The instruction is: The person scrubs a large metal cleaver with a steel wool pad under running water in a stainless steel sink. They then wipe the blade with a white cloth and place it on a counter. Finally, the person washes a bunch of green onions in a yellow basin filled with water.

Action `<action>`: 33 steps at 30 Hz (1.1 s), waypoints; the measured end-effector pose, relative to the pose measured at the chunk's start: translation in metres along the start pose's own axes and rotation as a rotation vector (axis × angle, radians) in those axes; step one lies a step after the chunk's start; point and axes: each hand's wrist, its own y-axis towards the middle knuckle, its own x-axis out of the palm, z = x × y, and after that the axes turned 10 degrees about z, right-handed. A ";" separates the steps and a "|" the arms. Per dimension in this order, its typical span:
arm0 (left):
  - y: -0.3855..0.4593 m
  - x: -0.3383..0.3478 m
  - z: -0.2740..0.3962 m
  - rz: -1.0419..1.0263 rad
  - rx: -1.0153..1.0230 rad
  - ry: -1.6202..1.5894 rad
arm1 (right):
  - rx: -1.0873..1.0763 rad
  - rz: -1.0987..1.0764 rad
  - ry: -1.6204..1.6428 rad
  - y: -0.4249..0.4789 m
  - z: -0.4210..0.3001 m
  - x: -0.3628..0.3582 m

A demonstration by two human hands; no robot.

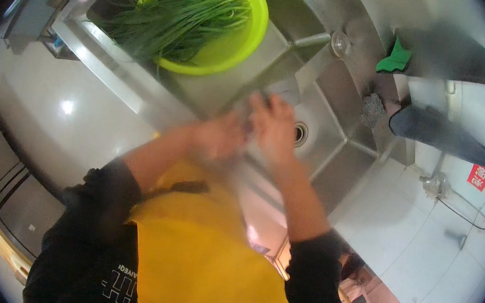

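Note:
My left hand [222,135] and my right hand [273,126] are close together over the divider between two stainless steel sink basins. Both are motion-blurred, with the fingers of the right bent. Whether anything is between them cannot be made out. Beyond them, a yellow-green plastic tub [260,23] stands in the left sink basin [213,92]. Long green stalks like chives or scallions [181,19] lie in it, their leafy ends hanging over its left rim. Right beside my right hand, the drain [300,135] shows in the floor of the other sink basin [324,120].
A steel wool scourer [373,110] rests on the right ledge, with a green cloth-like piece [395,56] farther back. A long dark grey object [444,136] juts out near the tiled wall [400,223]. A red label [479,177] bears writing. A steel counter [70,91] lies left.

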 end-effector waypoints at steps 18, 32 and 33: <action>0.008 -0.004 0.019 -0.202 -1.080 -0.993 | 0.307 -0.055 -0.038 0.031 0.030 -0.003; 0.024 -0.017 0.022 -0.161 -1.445 -1.057 | -0.095 -0.100 -0.016 0.003 -0.007 -0.005; 0.014 -0.011 0.020 -0.190 -1.297 -1.028 | -0.163 -0.069 0.009 -0.001 -0.002 -0.005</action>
